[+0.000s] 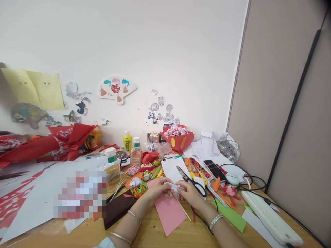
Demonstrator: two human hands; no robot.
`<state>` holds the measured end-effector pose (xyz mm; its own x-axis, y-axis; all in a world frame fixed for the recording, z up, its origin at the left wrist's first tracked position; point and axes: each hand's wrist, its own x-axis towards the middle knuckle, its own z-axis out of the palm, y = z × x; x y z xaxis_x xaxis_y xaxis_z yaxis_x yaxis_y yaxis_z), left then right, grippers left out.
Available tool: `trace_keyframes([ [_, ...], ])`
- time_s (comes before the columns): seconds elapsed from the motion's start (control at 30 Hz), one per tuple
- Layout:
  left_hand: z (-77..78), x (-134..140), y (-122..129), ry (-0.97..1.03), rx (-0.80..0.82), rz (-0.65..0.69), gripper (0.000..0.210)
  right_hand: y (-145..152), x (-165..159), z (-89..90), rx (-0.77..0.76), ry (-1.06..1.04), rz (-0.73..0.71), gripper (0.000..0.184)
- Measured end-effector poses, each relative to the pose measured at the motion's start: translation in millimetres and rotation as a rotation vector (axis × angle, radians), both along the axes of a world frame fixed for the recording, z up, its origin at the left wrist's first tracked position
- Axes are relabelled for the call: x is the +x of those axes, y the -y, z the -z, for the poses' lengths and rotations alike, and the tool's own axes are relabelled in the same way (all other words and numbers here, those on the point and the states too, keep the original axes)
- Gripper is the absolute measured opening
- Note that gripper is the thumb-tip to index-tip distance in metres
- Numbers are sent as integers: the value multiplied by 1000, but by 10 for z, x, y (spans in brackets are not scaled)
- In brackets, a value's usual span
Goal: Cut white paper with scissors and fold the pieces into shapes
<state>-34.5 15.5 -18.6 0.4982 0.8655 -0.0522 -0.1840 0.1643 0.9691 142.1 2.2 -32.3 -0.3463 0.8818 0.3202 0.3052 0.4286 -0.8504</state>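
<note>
Between my two hands is a small piece of white paper, pinched at both ends above the table. The fingers of my left hand close on its left end, and my right hand grips its right end. Under them lies a sheet of pink paper, with a thin wooden stick across it. Black-handled scissors rest just beyond my right hand, on white paper. My fingers partly cover the folded shape of the white piece.
Paper flowers and clear jars crowd the left. A red paper bouquet stands by the wall. At right are a phone, a mouse, black cables, green paper and a white power strip. A dark box sits near my left arm.
</note>
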Motion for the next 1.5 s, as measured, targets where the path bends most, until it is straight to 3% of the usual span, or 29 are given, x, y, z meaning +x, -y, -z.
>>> trace_keyframes([
  [0.13, -8, 7, -2, 92, -103, -8, 25, 69, -6, -53, 188, 171, 42, 22],
  [0.43, 50, 7, -45, 114, -36, -39, 32, 124, -34, -50, 218, 292, 142, 34],
  [0.6, 99, 8, -100, 145, 8, -70, 35, 83, -34, -29, 282, 213, 120, 21],
  [0.87, 87, 29, -113, 94, 90, -133, 41, 37, -59, 1, 187, 21, 123, 16],
  [1.23, 13, 45, -100, 23, 178, -237, 44, -8, -115, 74, -104, -249, -8, 19],
  [1.33, -16, 33, -81, 20, 188, -225, 44, -21, -113, 78, -114, -267, -2, 32],
  [1.5, -35, 19, -79, 2, 219, -227, 43, -8, -113, 61, -101, -217, -4, 19],
])
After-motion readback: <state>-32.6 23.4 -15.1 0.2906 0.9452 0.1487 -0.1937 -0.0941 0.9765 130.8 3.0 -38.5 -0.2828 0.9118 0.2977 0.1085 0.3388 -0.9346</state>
